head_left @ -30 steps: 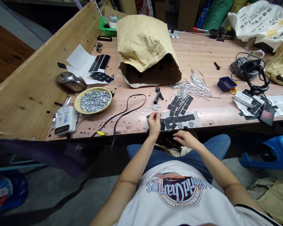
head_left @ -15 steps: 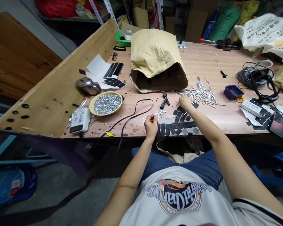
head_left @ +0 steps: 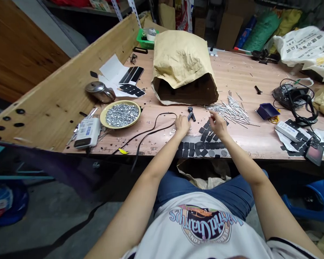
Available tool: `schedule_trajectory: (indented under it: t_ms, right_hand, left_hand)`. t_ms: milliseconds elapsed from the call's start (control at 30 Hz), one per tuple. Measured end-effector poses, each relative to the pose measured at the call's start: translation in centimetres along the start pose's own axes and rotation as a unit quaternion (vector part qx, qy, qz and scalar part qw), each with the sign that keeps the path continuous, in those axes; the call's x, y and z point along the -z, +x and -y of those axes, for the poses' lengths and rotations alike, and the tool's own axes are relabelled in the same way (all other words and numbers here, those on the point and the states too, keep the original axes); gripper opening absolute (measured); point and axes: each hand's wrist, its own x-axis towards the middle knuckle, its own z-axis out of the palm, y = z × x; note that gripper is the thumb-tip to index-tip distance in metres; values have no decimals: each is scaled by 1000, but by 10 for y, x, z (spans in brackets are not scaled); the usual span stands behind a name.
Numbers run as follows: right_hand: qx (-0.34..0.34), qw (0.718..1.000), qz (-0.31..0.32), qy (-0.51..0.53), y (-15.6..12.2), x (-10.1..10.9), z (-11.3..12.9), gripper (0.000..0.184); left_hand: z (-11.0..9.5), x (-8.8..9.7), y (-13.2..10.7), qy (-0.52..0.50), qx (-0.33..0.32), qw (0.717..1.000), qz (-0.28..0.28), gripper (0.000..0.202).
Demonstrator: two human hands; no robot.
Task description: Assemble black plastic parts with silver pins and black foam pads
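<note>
My left hand [head_left: 183, 125] is lowered over a small pile of tiny metal pieces, its fingers pointing down. It reaches the lower part of a black plastic piece with a stem [head_left: 190, 115] and hides its end. Whether the fingers grip anything does not show. To its right, my right hand [head_left: 218, 125] has its index finger stretched out and apart from the others, and I see nothing held. It hovers at the left edge of a heap of thin metal rods [head_left: 234, 111]. Beneath both hands lie rows of black rounded pads [head_left: 201, 145] on a grey sheet.
A large brown paper sack [head_left: 180, 54] lies mouth forward behind my hands. On the left stand a yellow bowl [head_left: 102, 117] of small metal pieces, a metal pot [head_left: 101, 91] and a white device [head_left: 86, 133]. A black strap [head_left: 144, 135] trails over the front edge. A purple box [head_left: 266, 110] sits right.
My left hand has moved up and to the right, from beside the small pile to over it. My right hand has shifted slightly right, its index finger now extended. The view has tilted a little.
</note>
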Motion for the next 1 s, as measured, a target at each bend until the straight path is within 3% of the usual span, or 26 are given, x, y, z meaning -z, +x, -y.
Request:
schedule_trajectory:
  t_ms: [100,200,300,367,400,467,567,633,700,767,867,933,1000]
  right_hand:
    - [-43,984,-59,163,-16,3,-10,30]
    - [-84,953,-88,277,-30,5,-21,30]
    - [-120,927,-85,344,-42,5,-29,33]
    - [-148,914,-70,372,-48,5,-30,32]
    - [-161,909,-54,380,-51,4,-28,31]
    - [-175,904,2,391,-55,4,-20,31]
    - [-142,902,149,380,-61,4,-3,37]
    - [-104,897,235,360,-67,6,3,43]
    - [-96,897,268,338,-75,9,-4,49]
    - [-141,910,242,307,-85,17,-25,55]
    - [-274,930,159,185,-97,42,-75,55]
    - [-354,930,70,67,-102,63,-109,52]
    - [-389,919,-51,-28,-103,81,-132,56]
  left_hand:
    - [4,5,-1,-1,12,1000,-9,19]
    - [22,22,-4,-21,32,998,-52,22]
    - [42,46,-8,-37,65,992,-101,23]
    - [49,57,-15,-77,61,990,-97,20]
    - [49,59,-20,-114,41,990,-67,19]
    - [43,55,-32,-209,-15,977,46,17]
    - [22,34,-54,-318,-86,917,226,15]
    - [8,18,-65,-355,-106,882,292,18]
    - [0,6,-70,-371,-105,869,310,22]
    - [-2,-1,-67,-358,-89,888,274,27]
    - [2,-2,-47,-267,-48,950,153,28]
    - [5,0,-28,-188,-23,979,77,24]
    - [3,0,-7,-123,4,992,23,23]
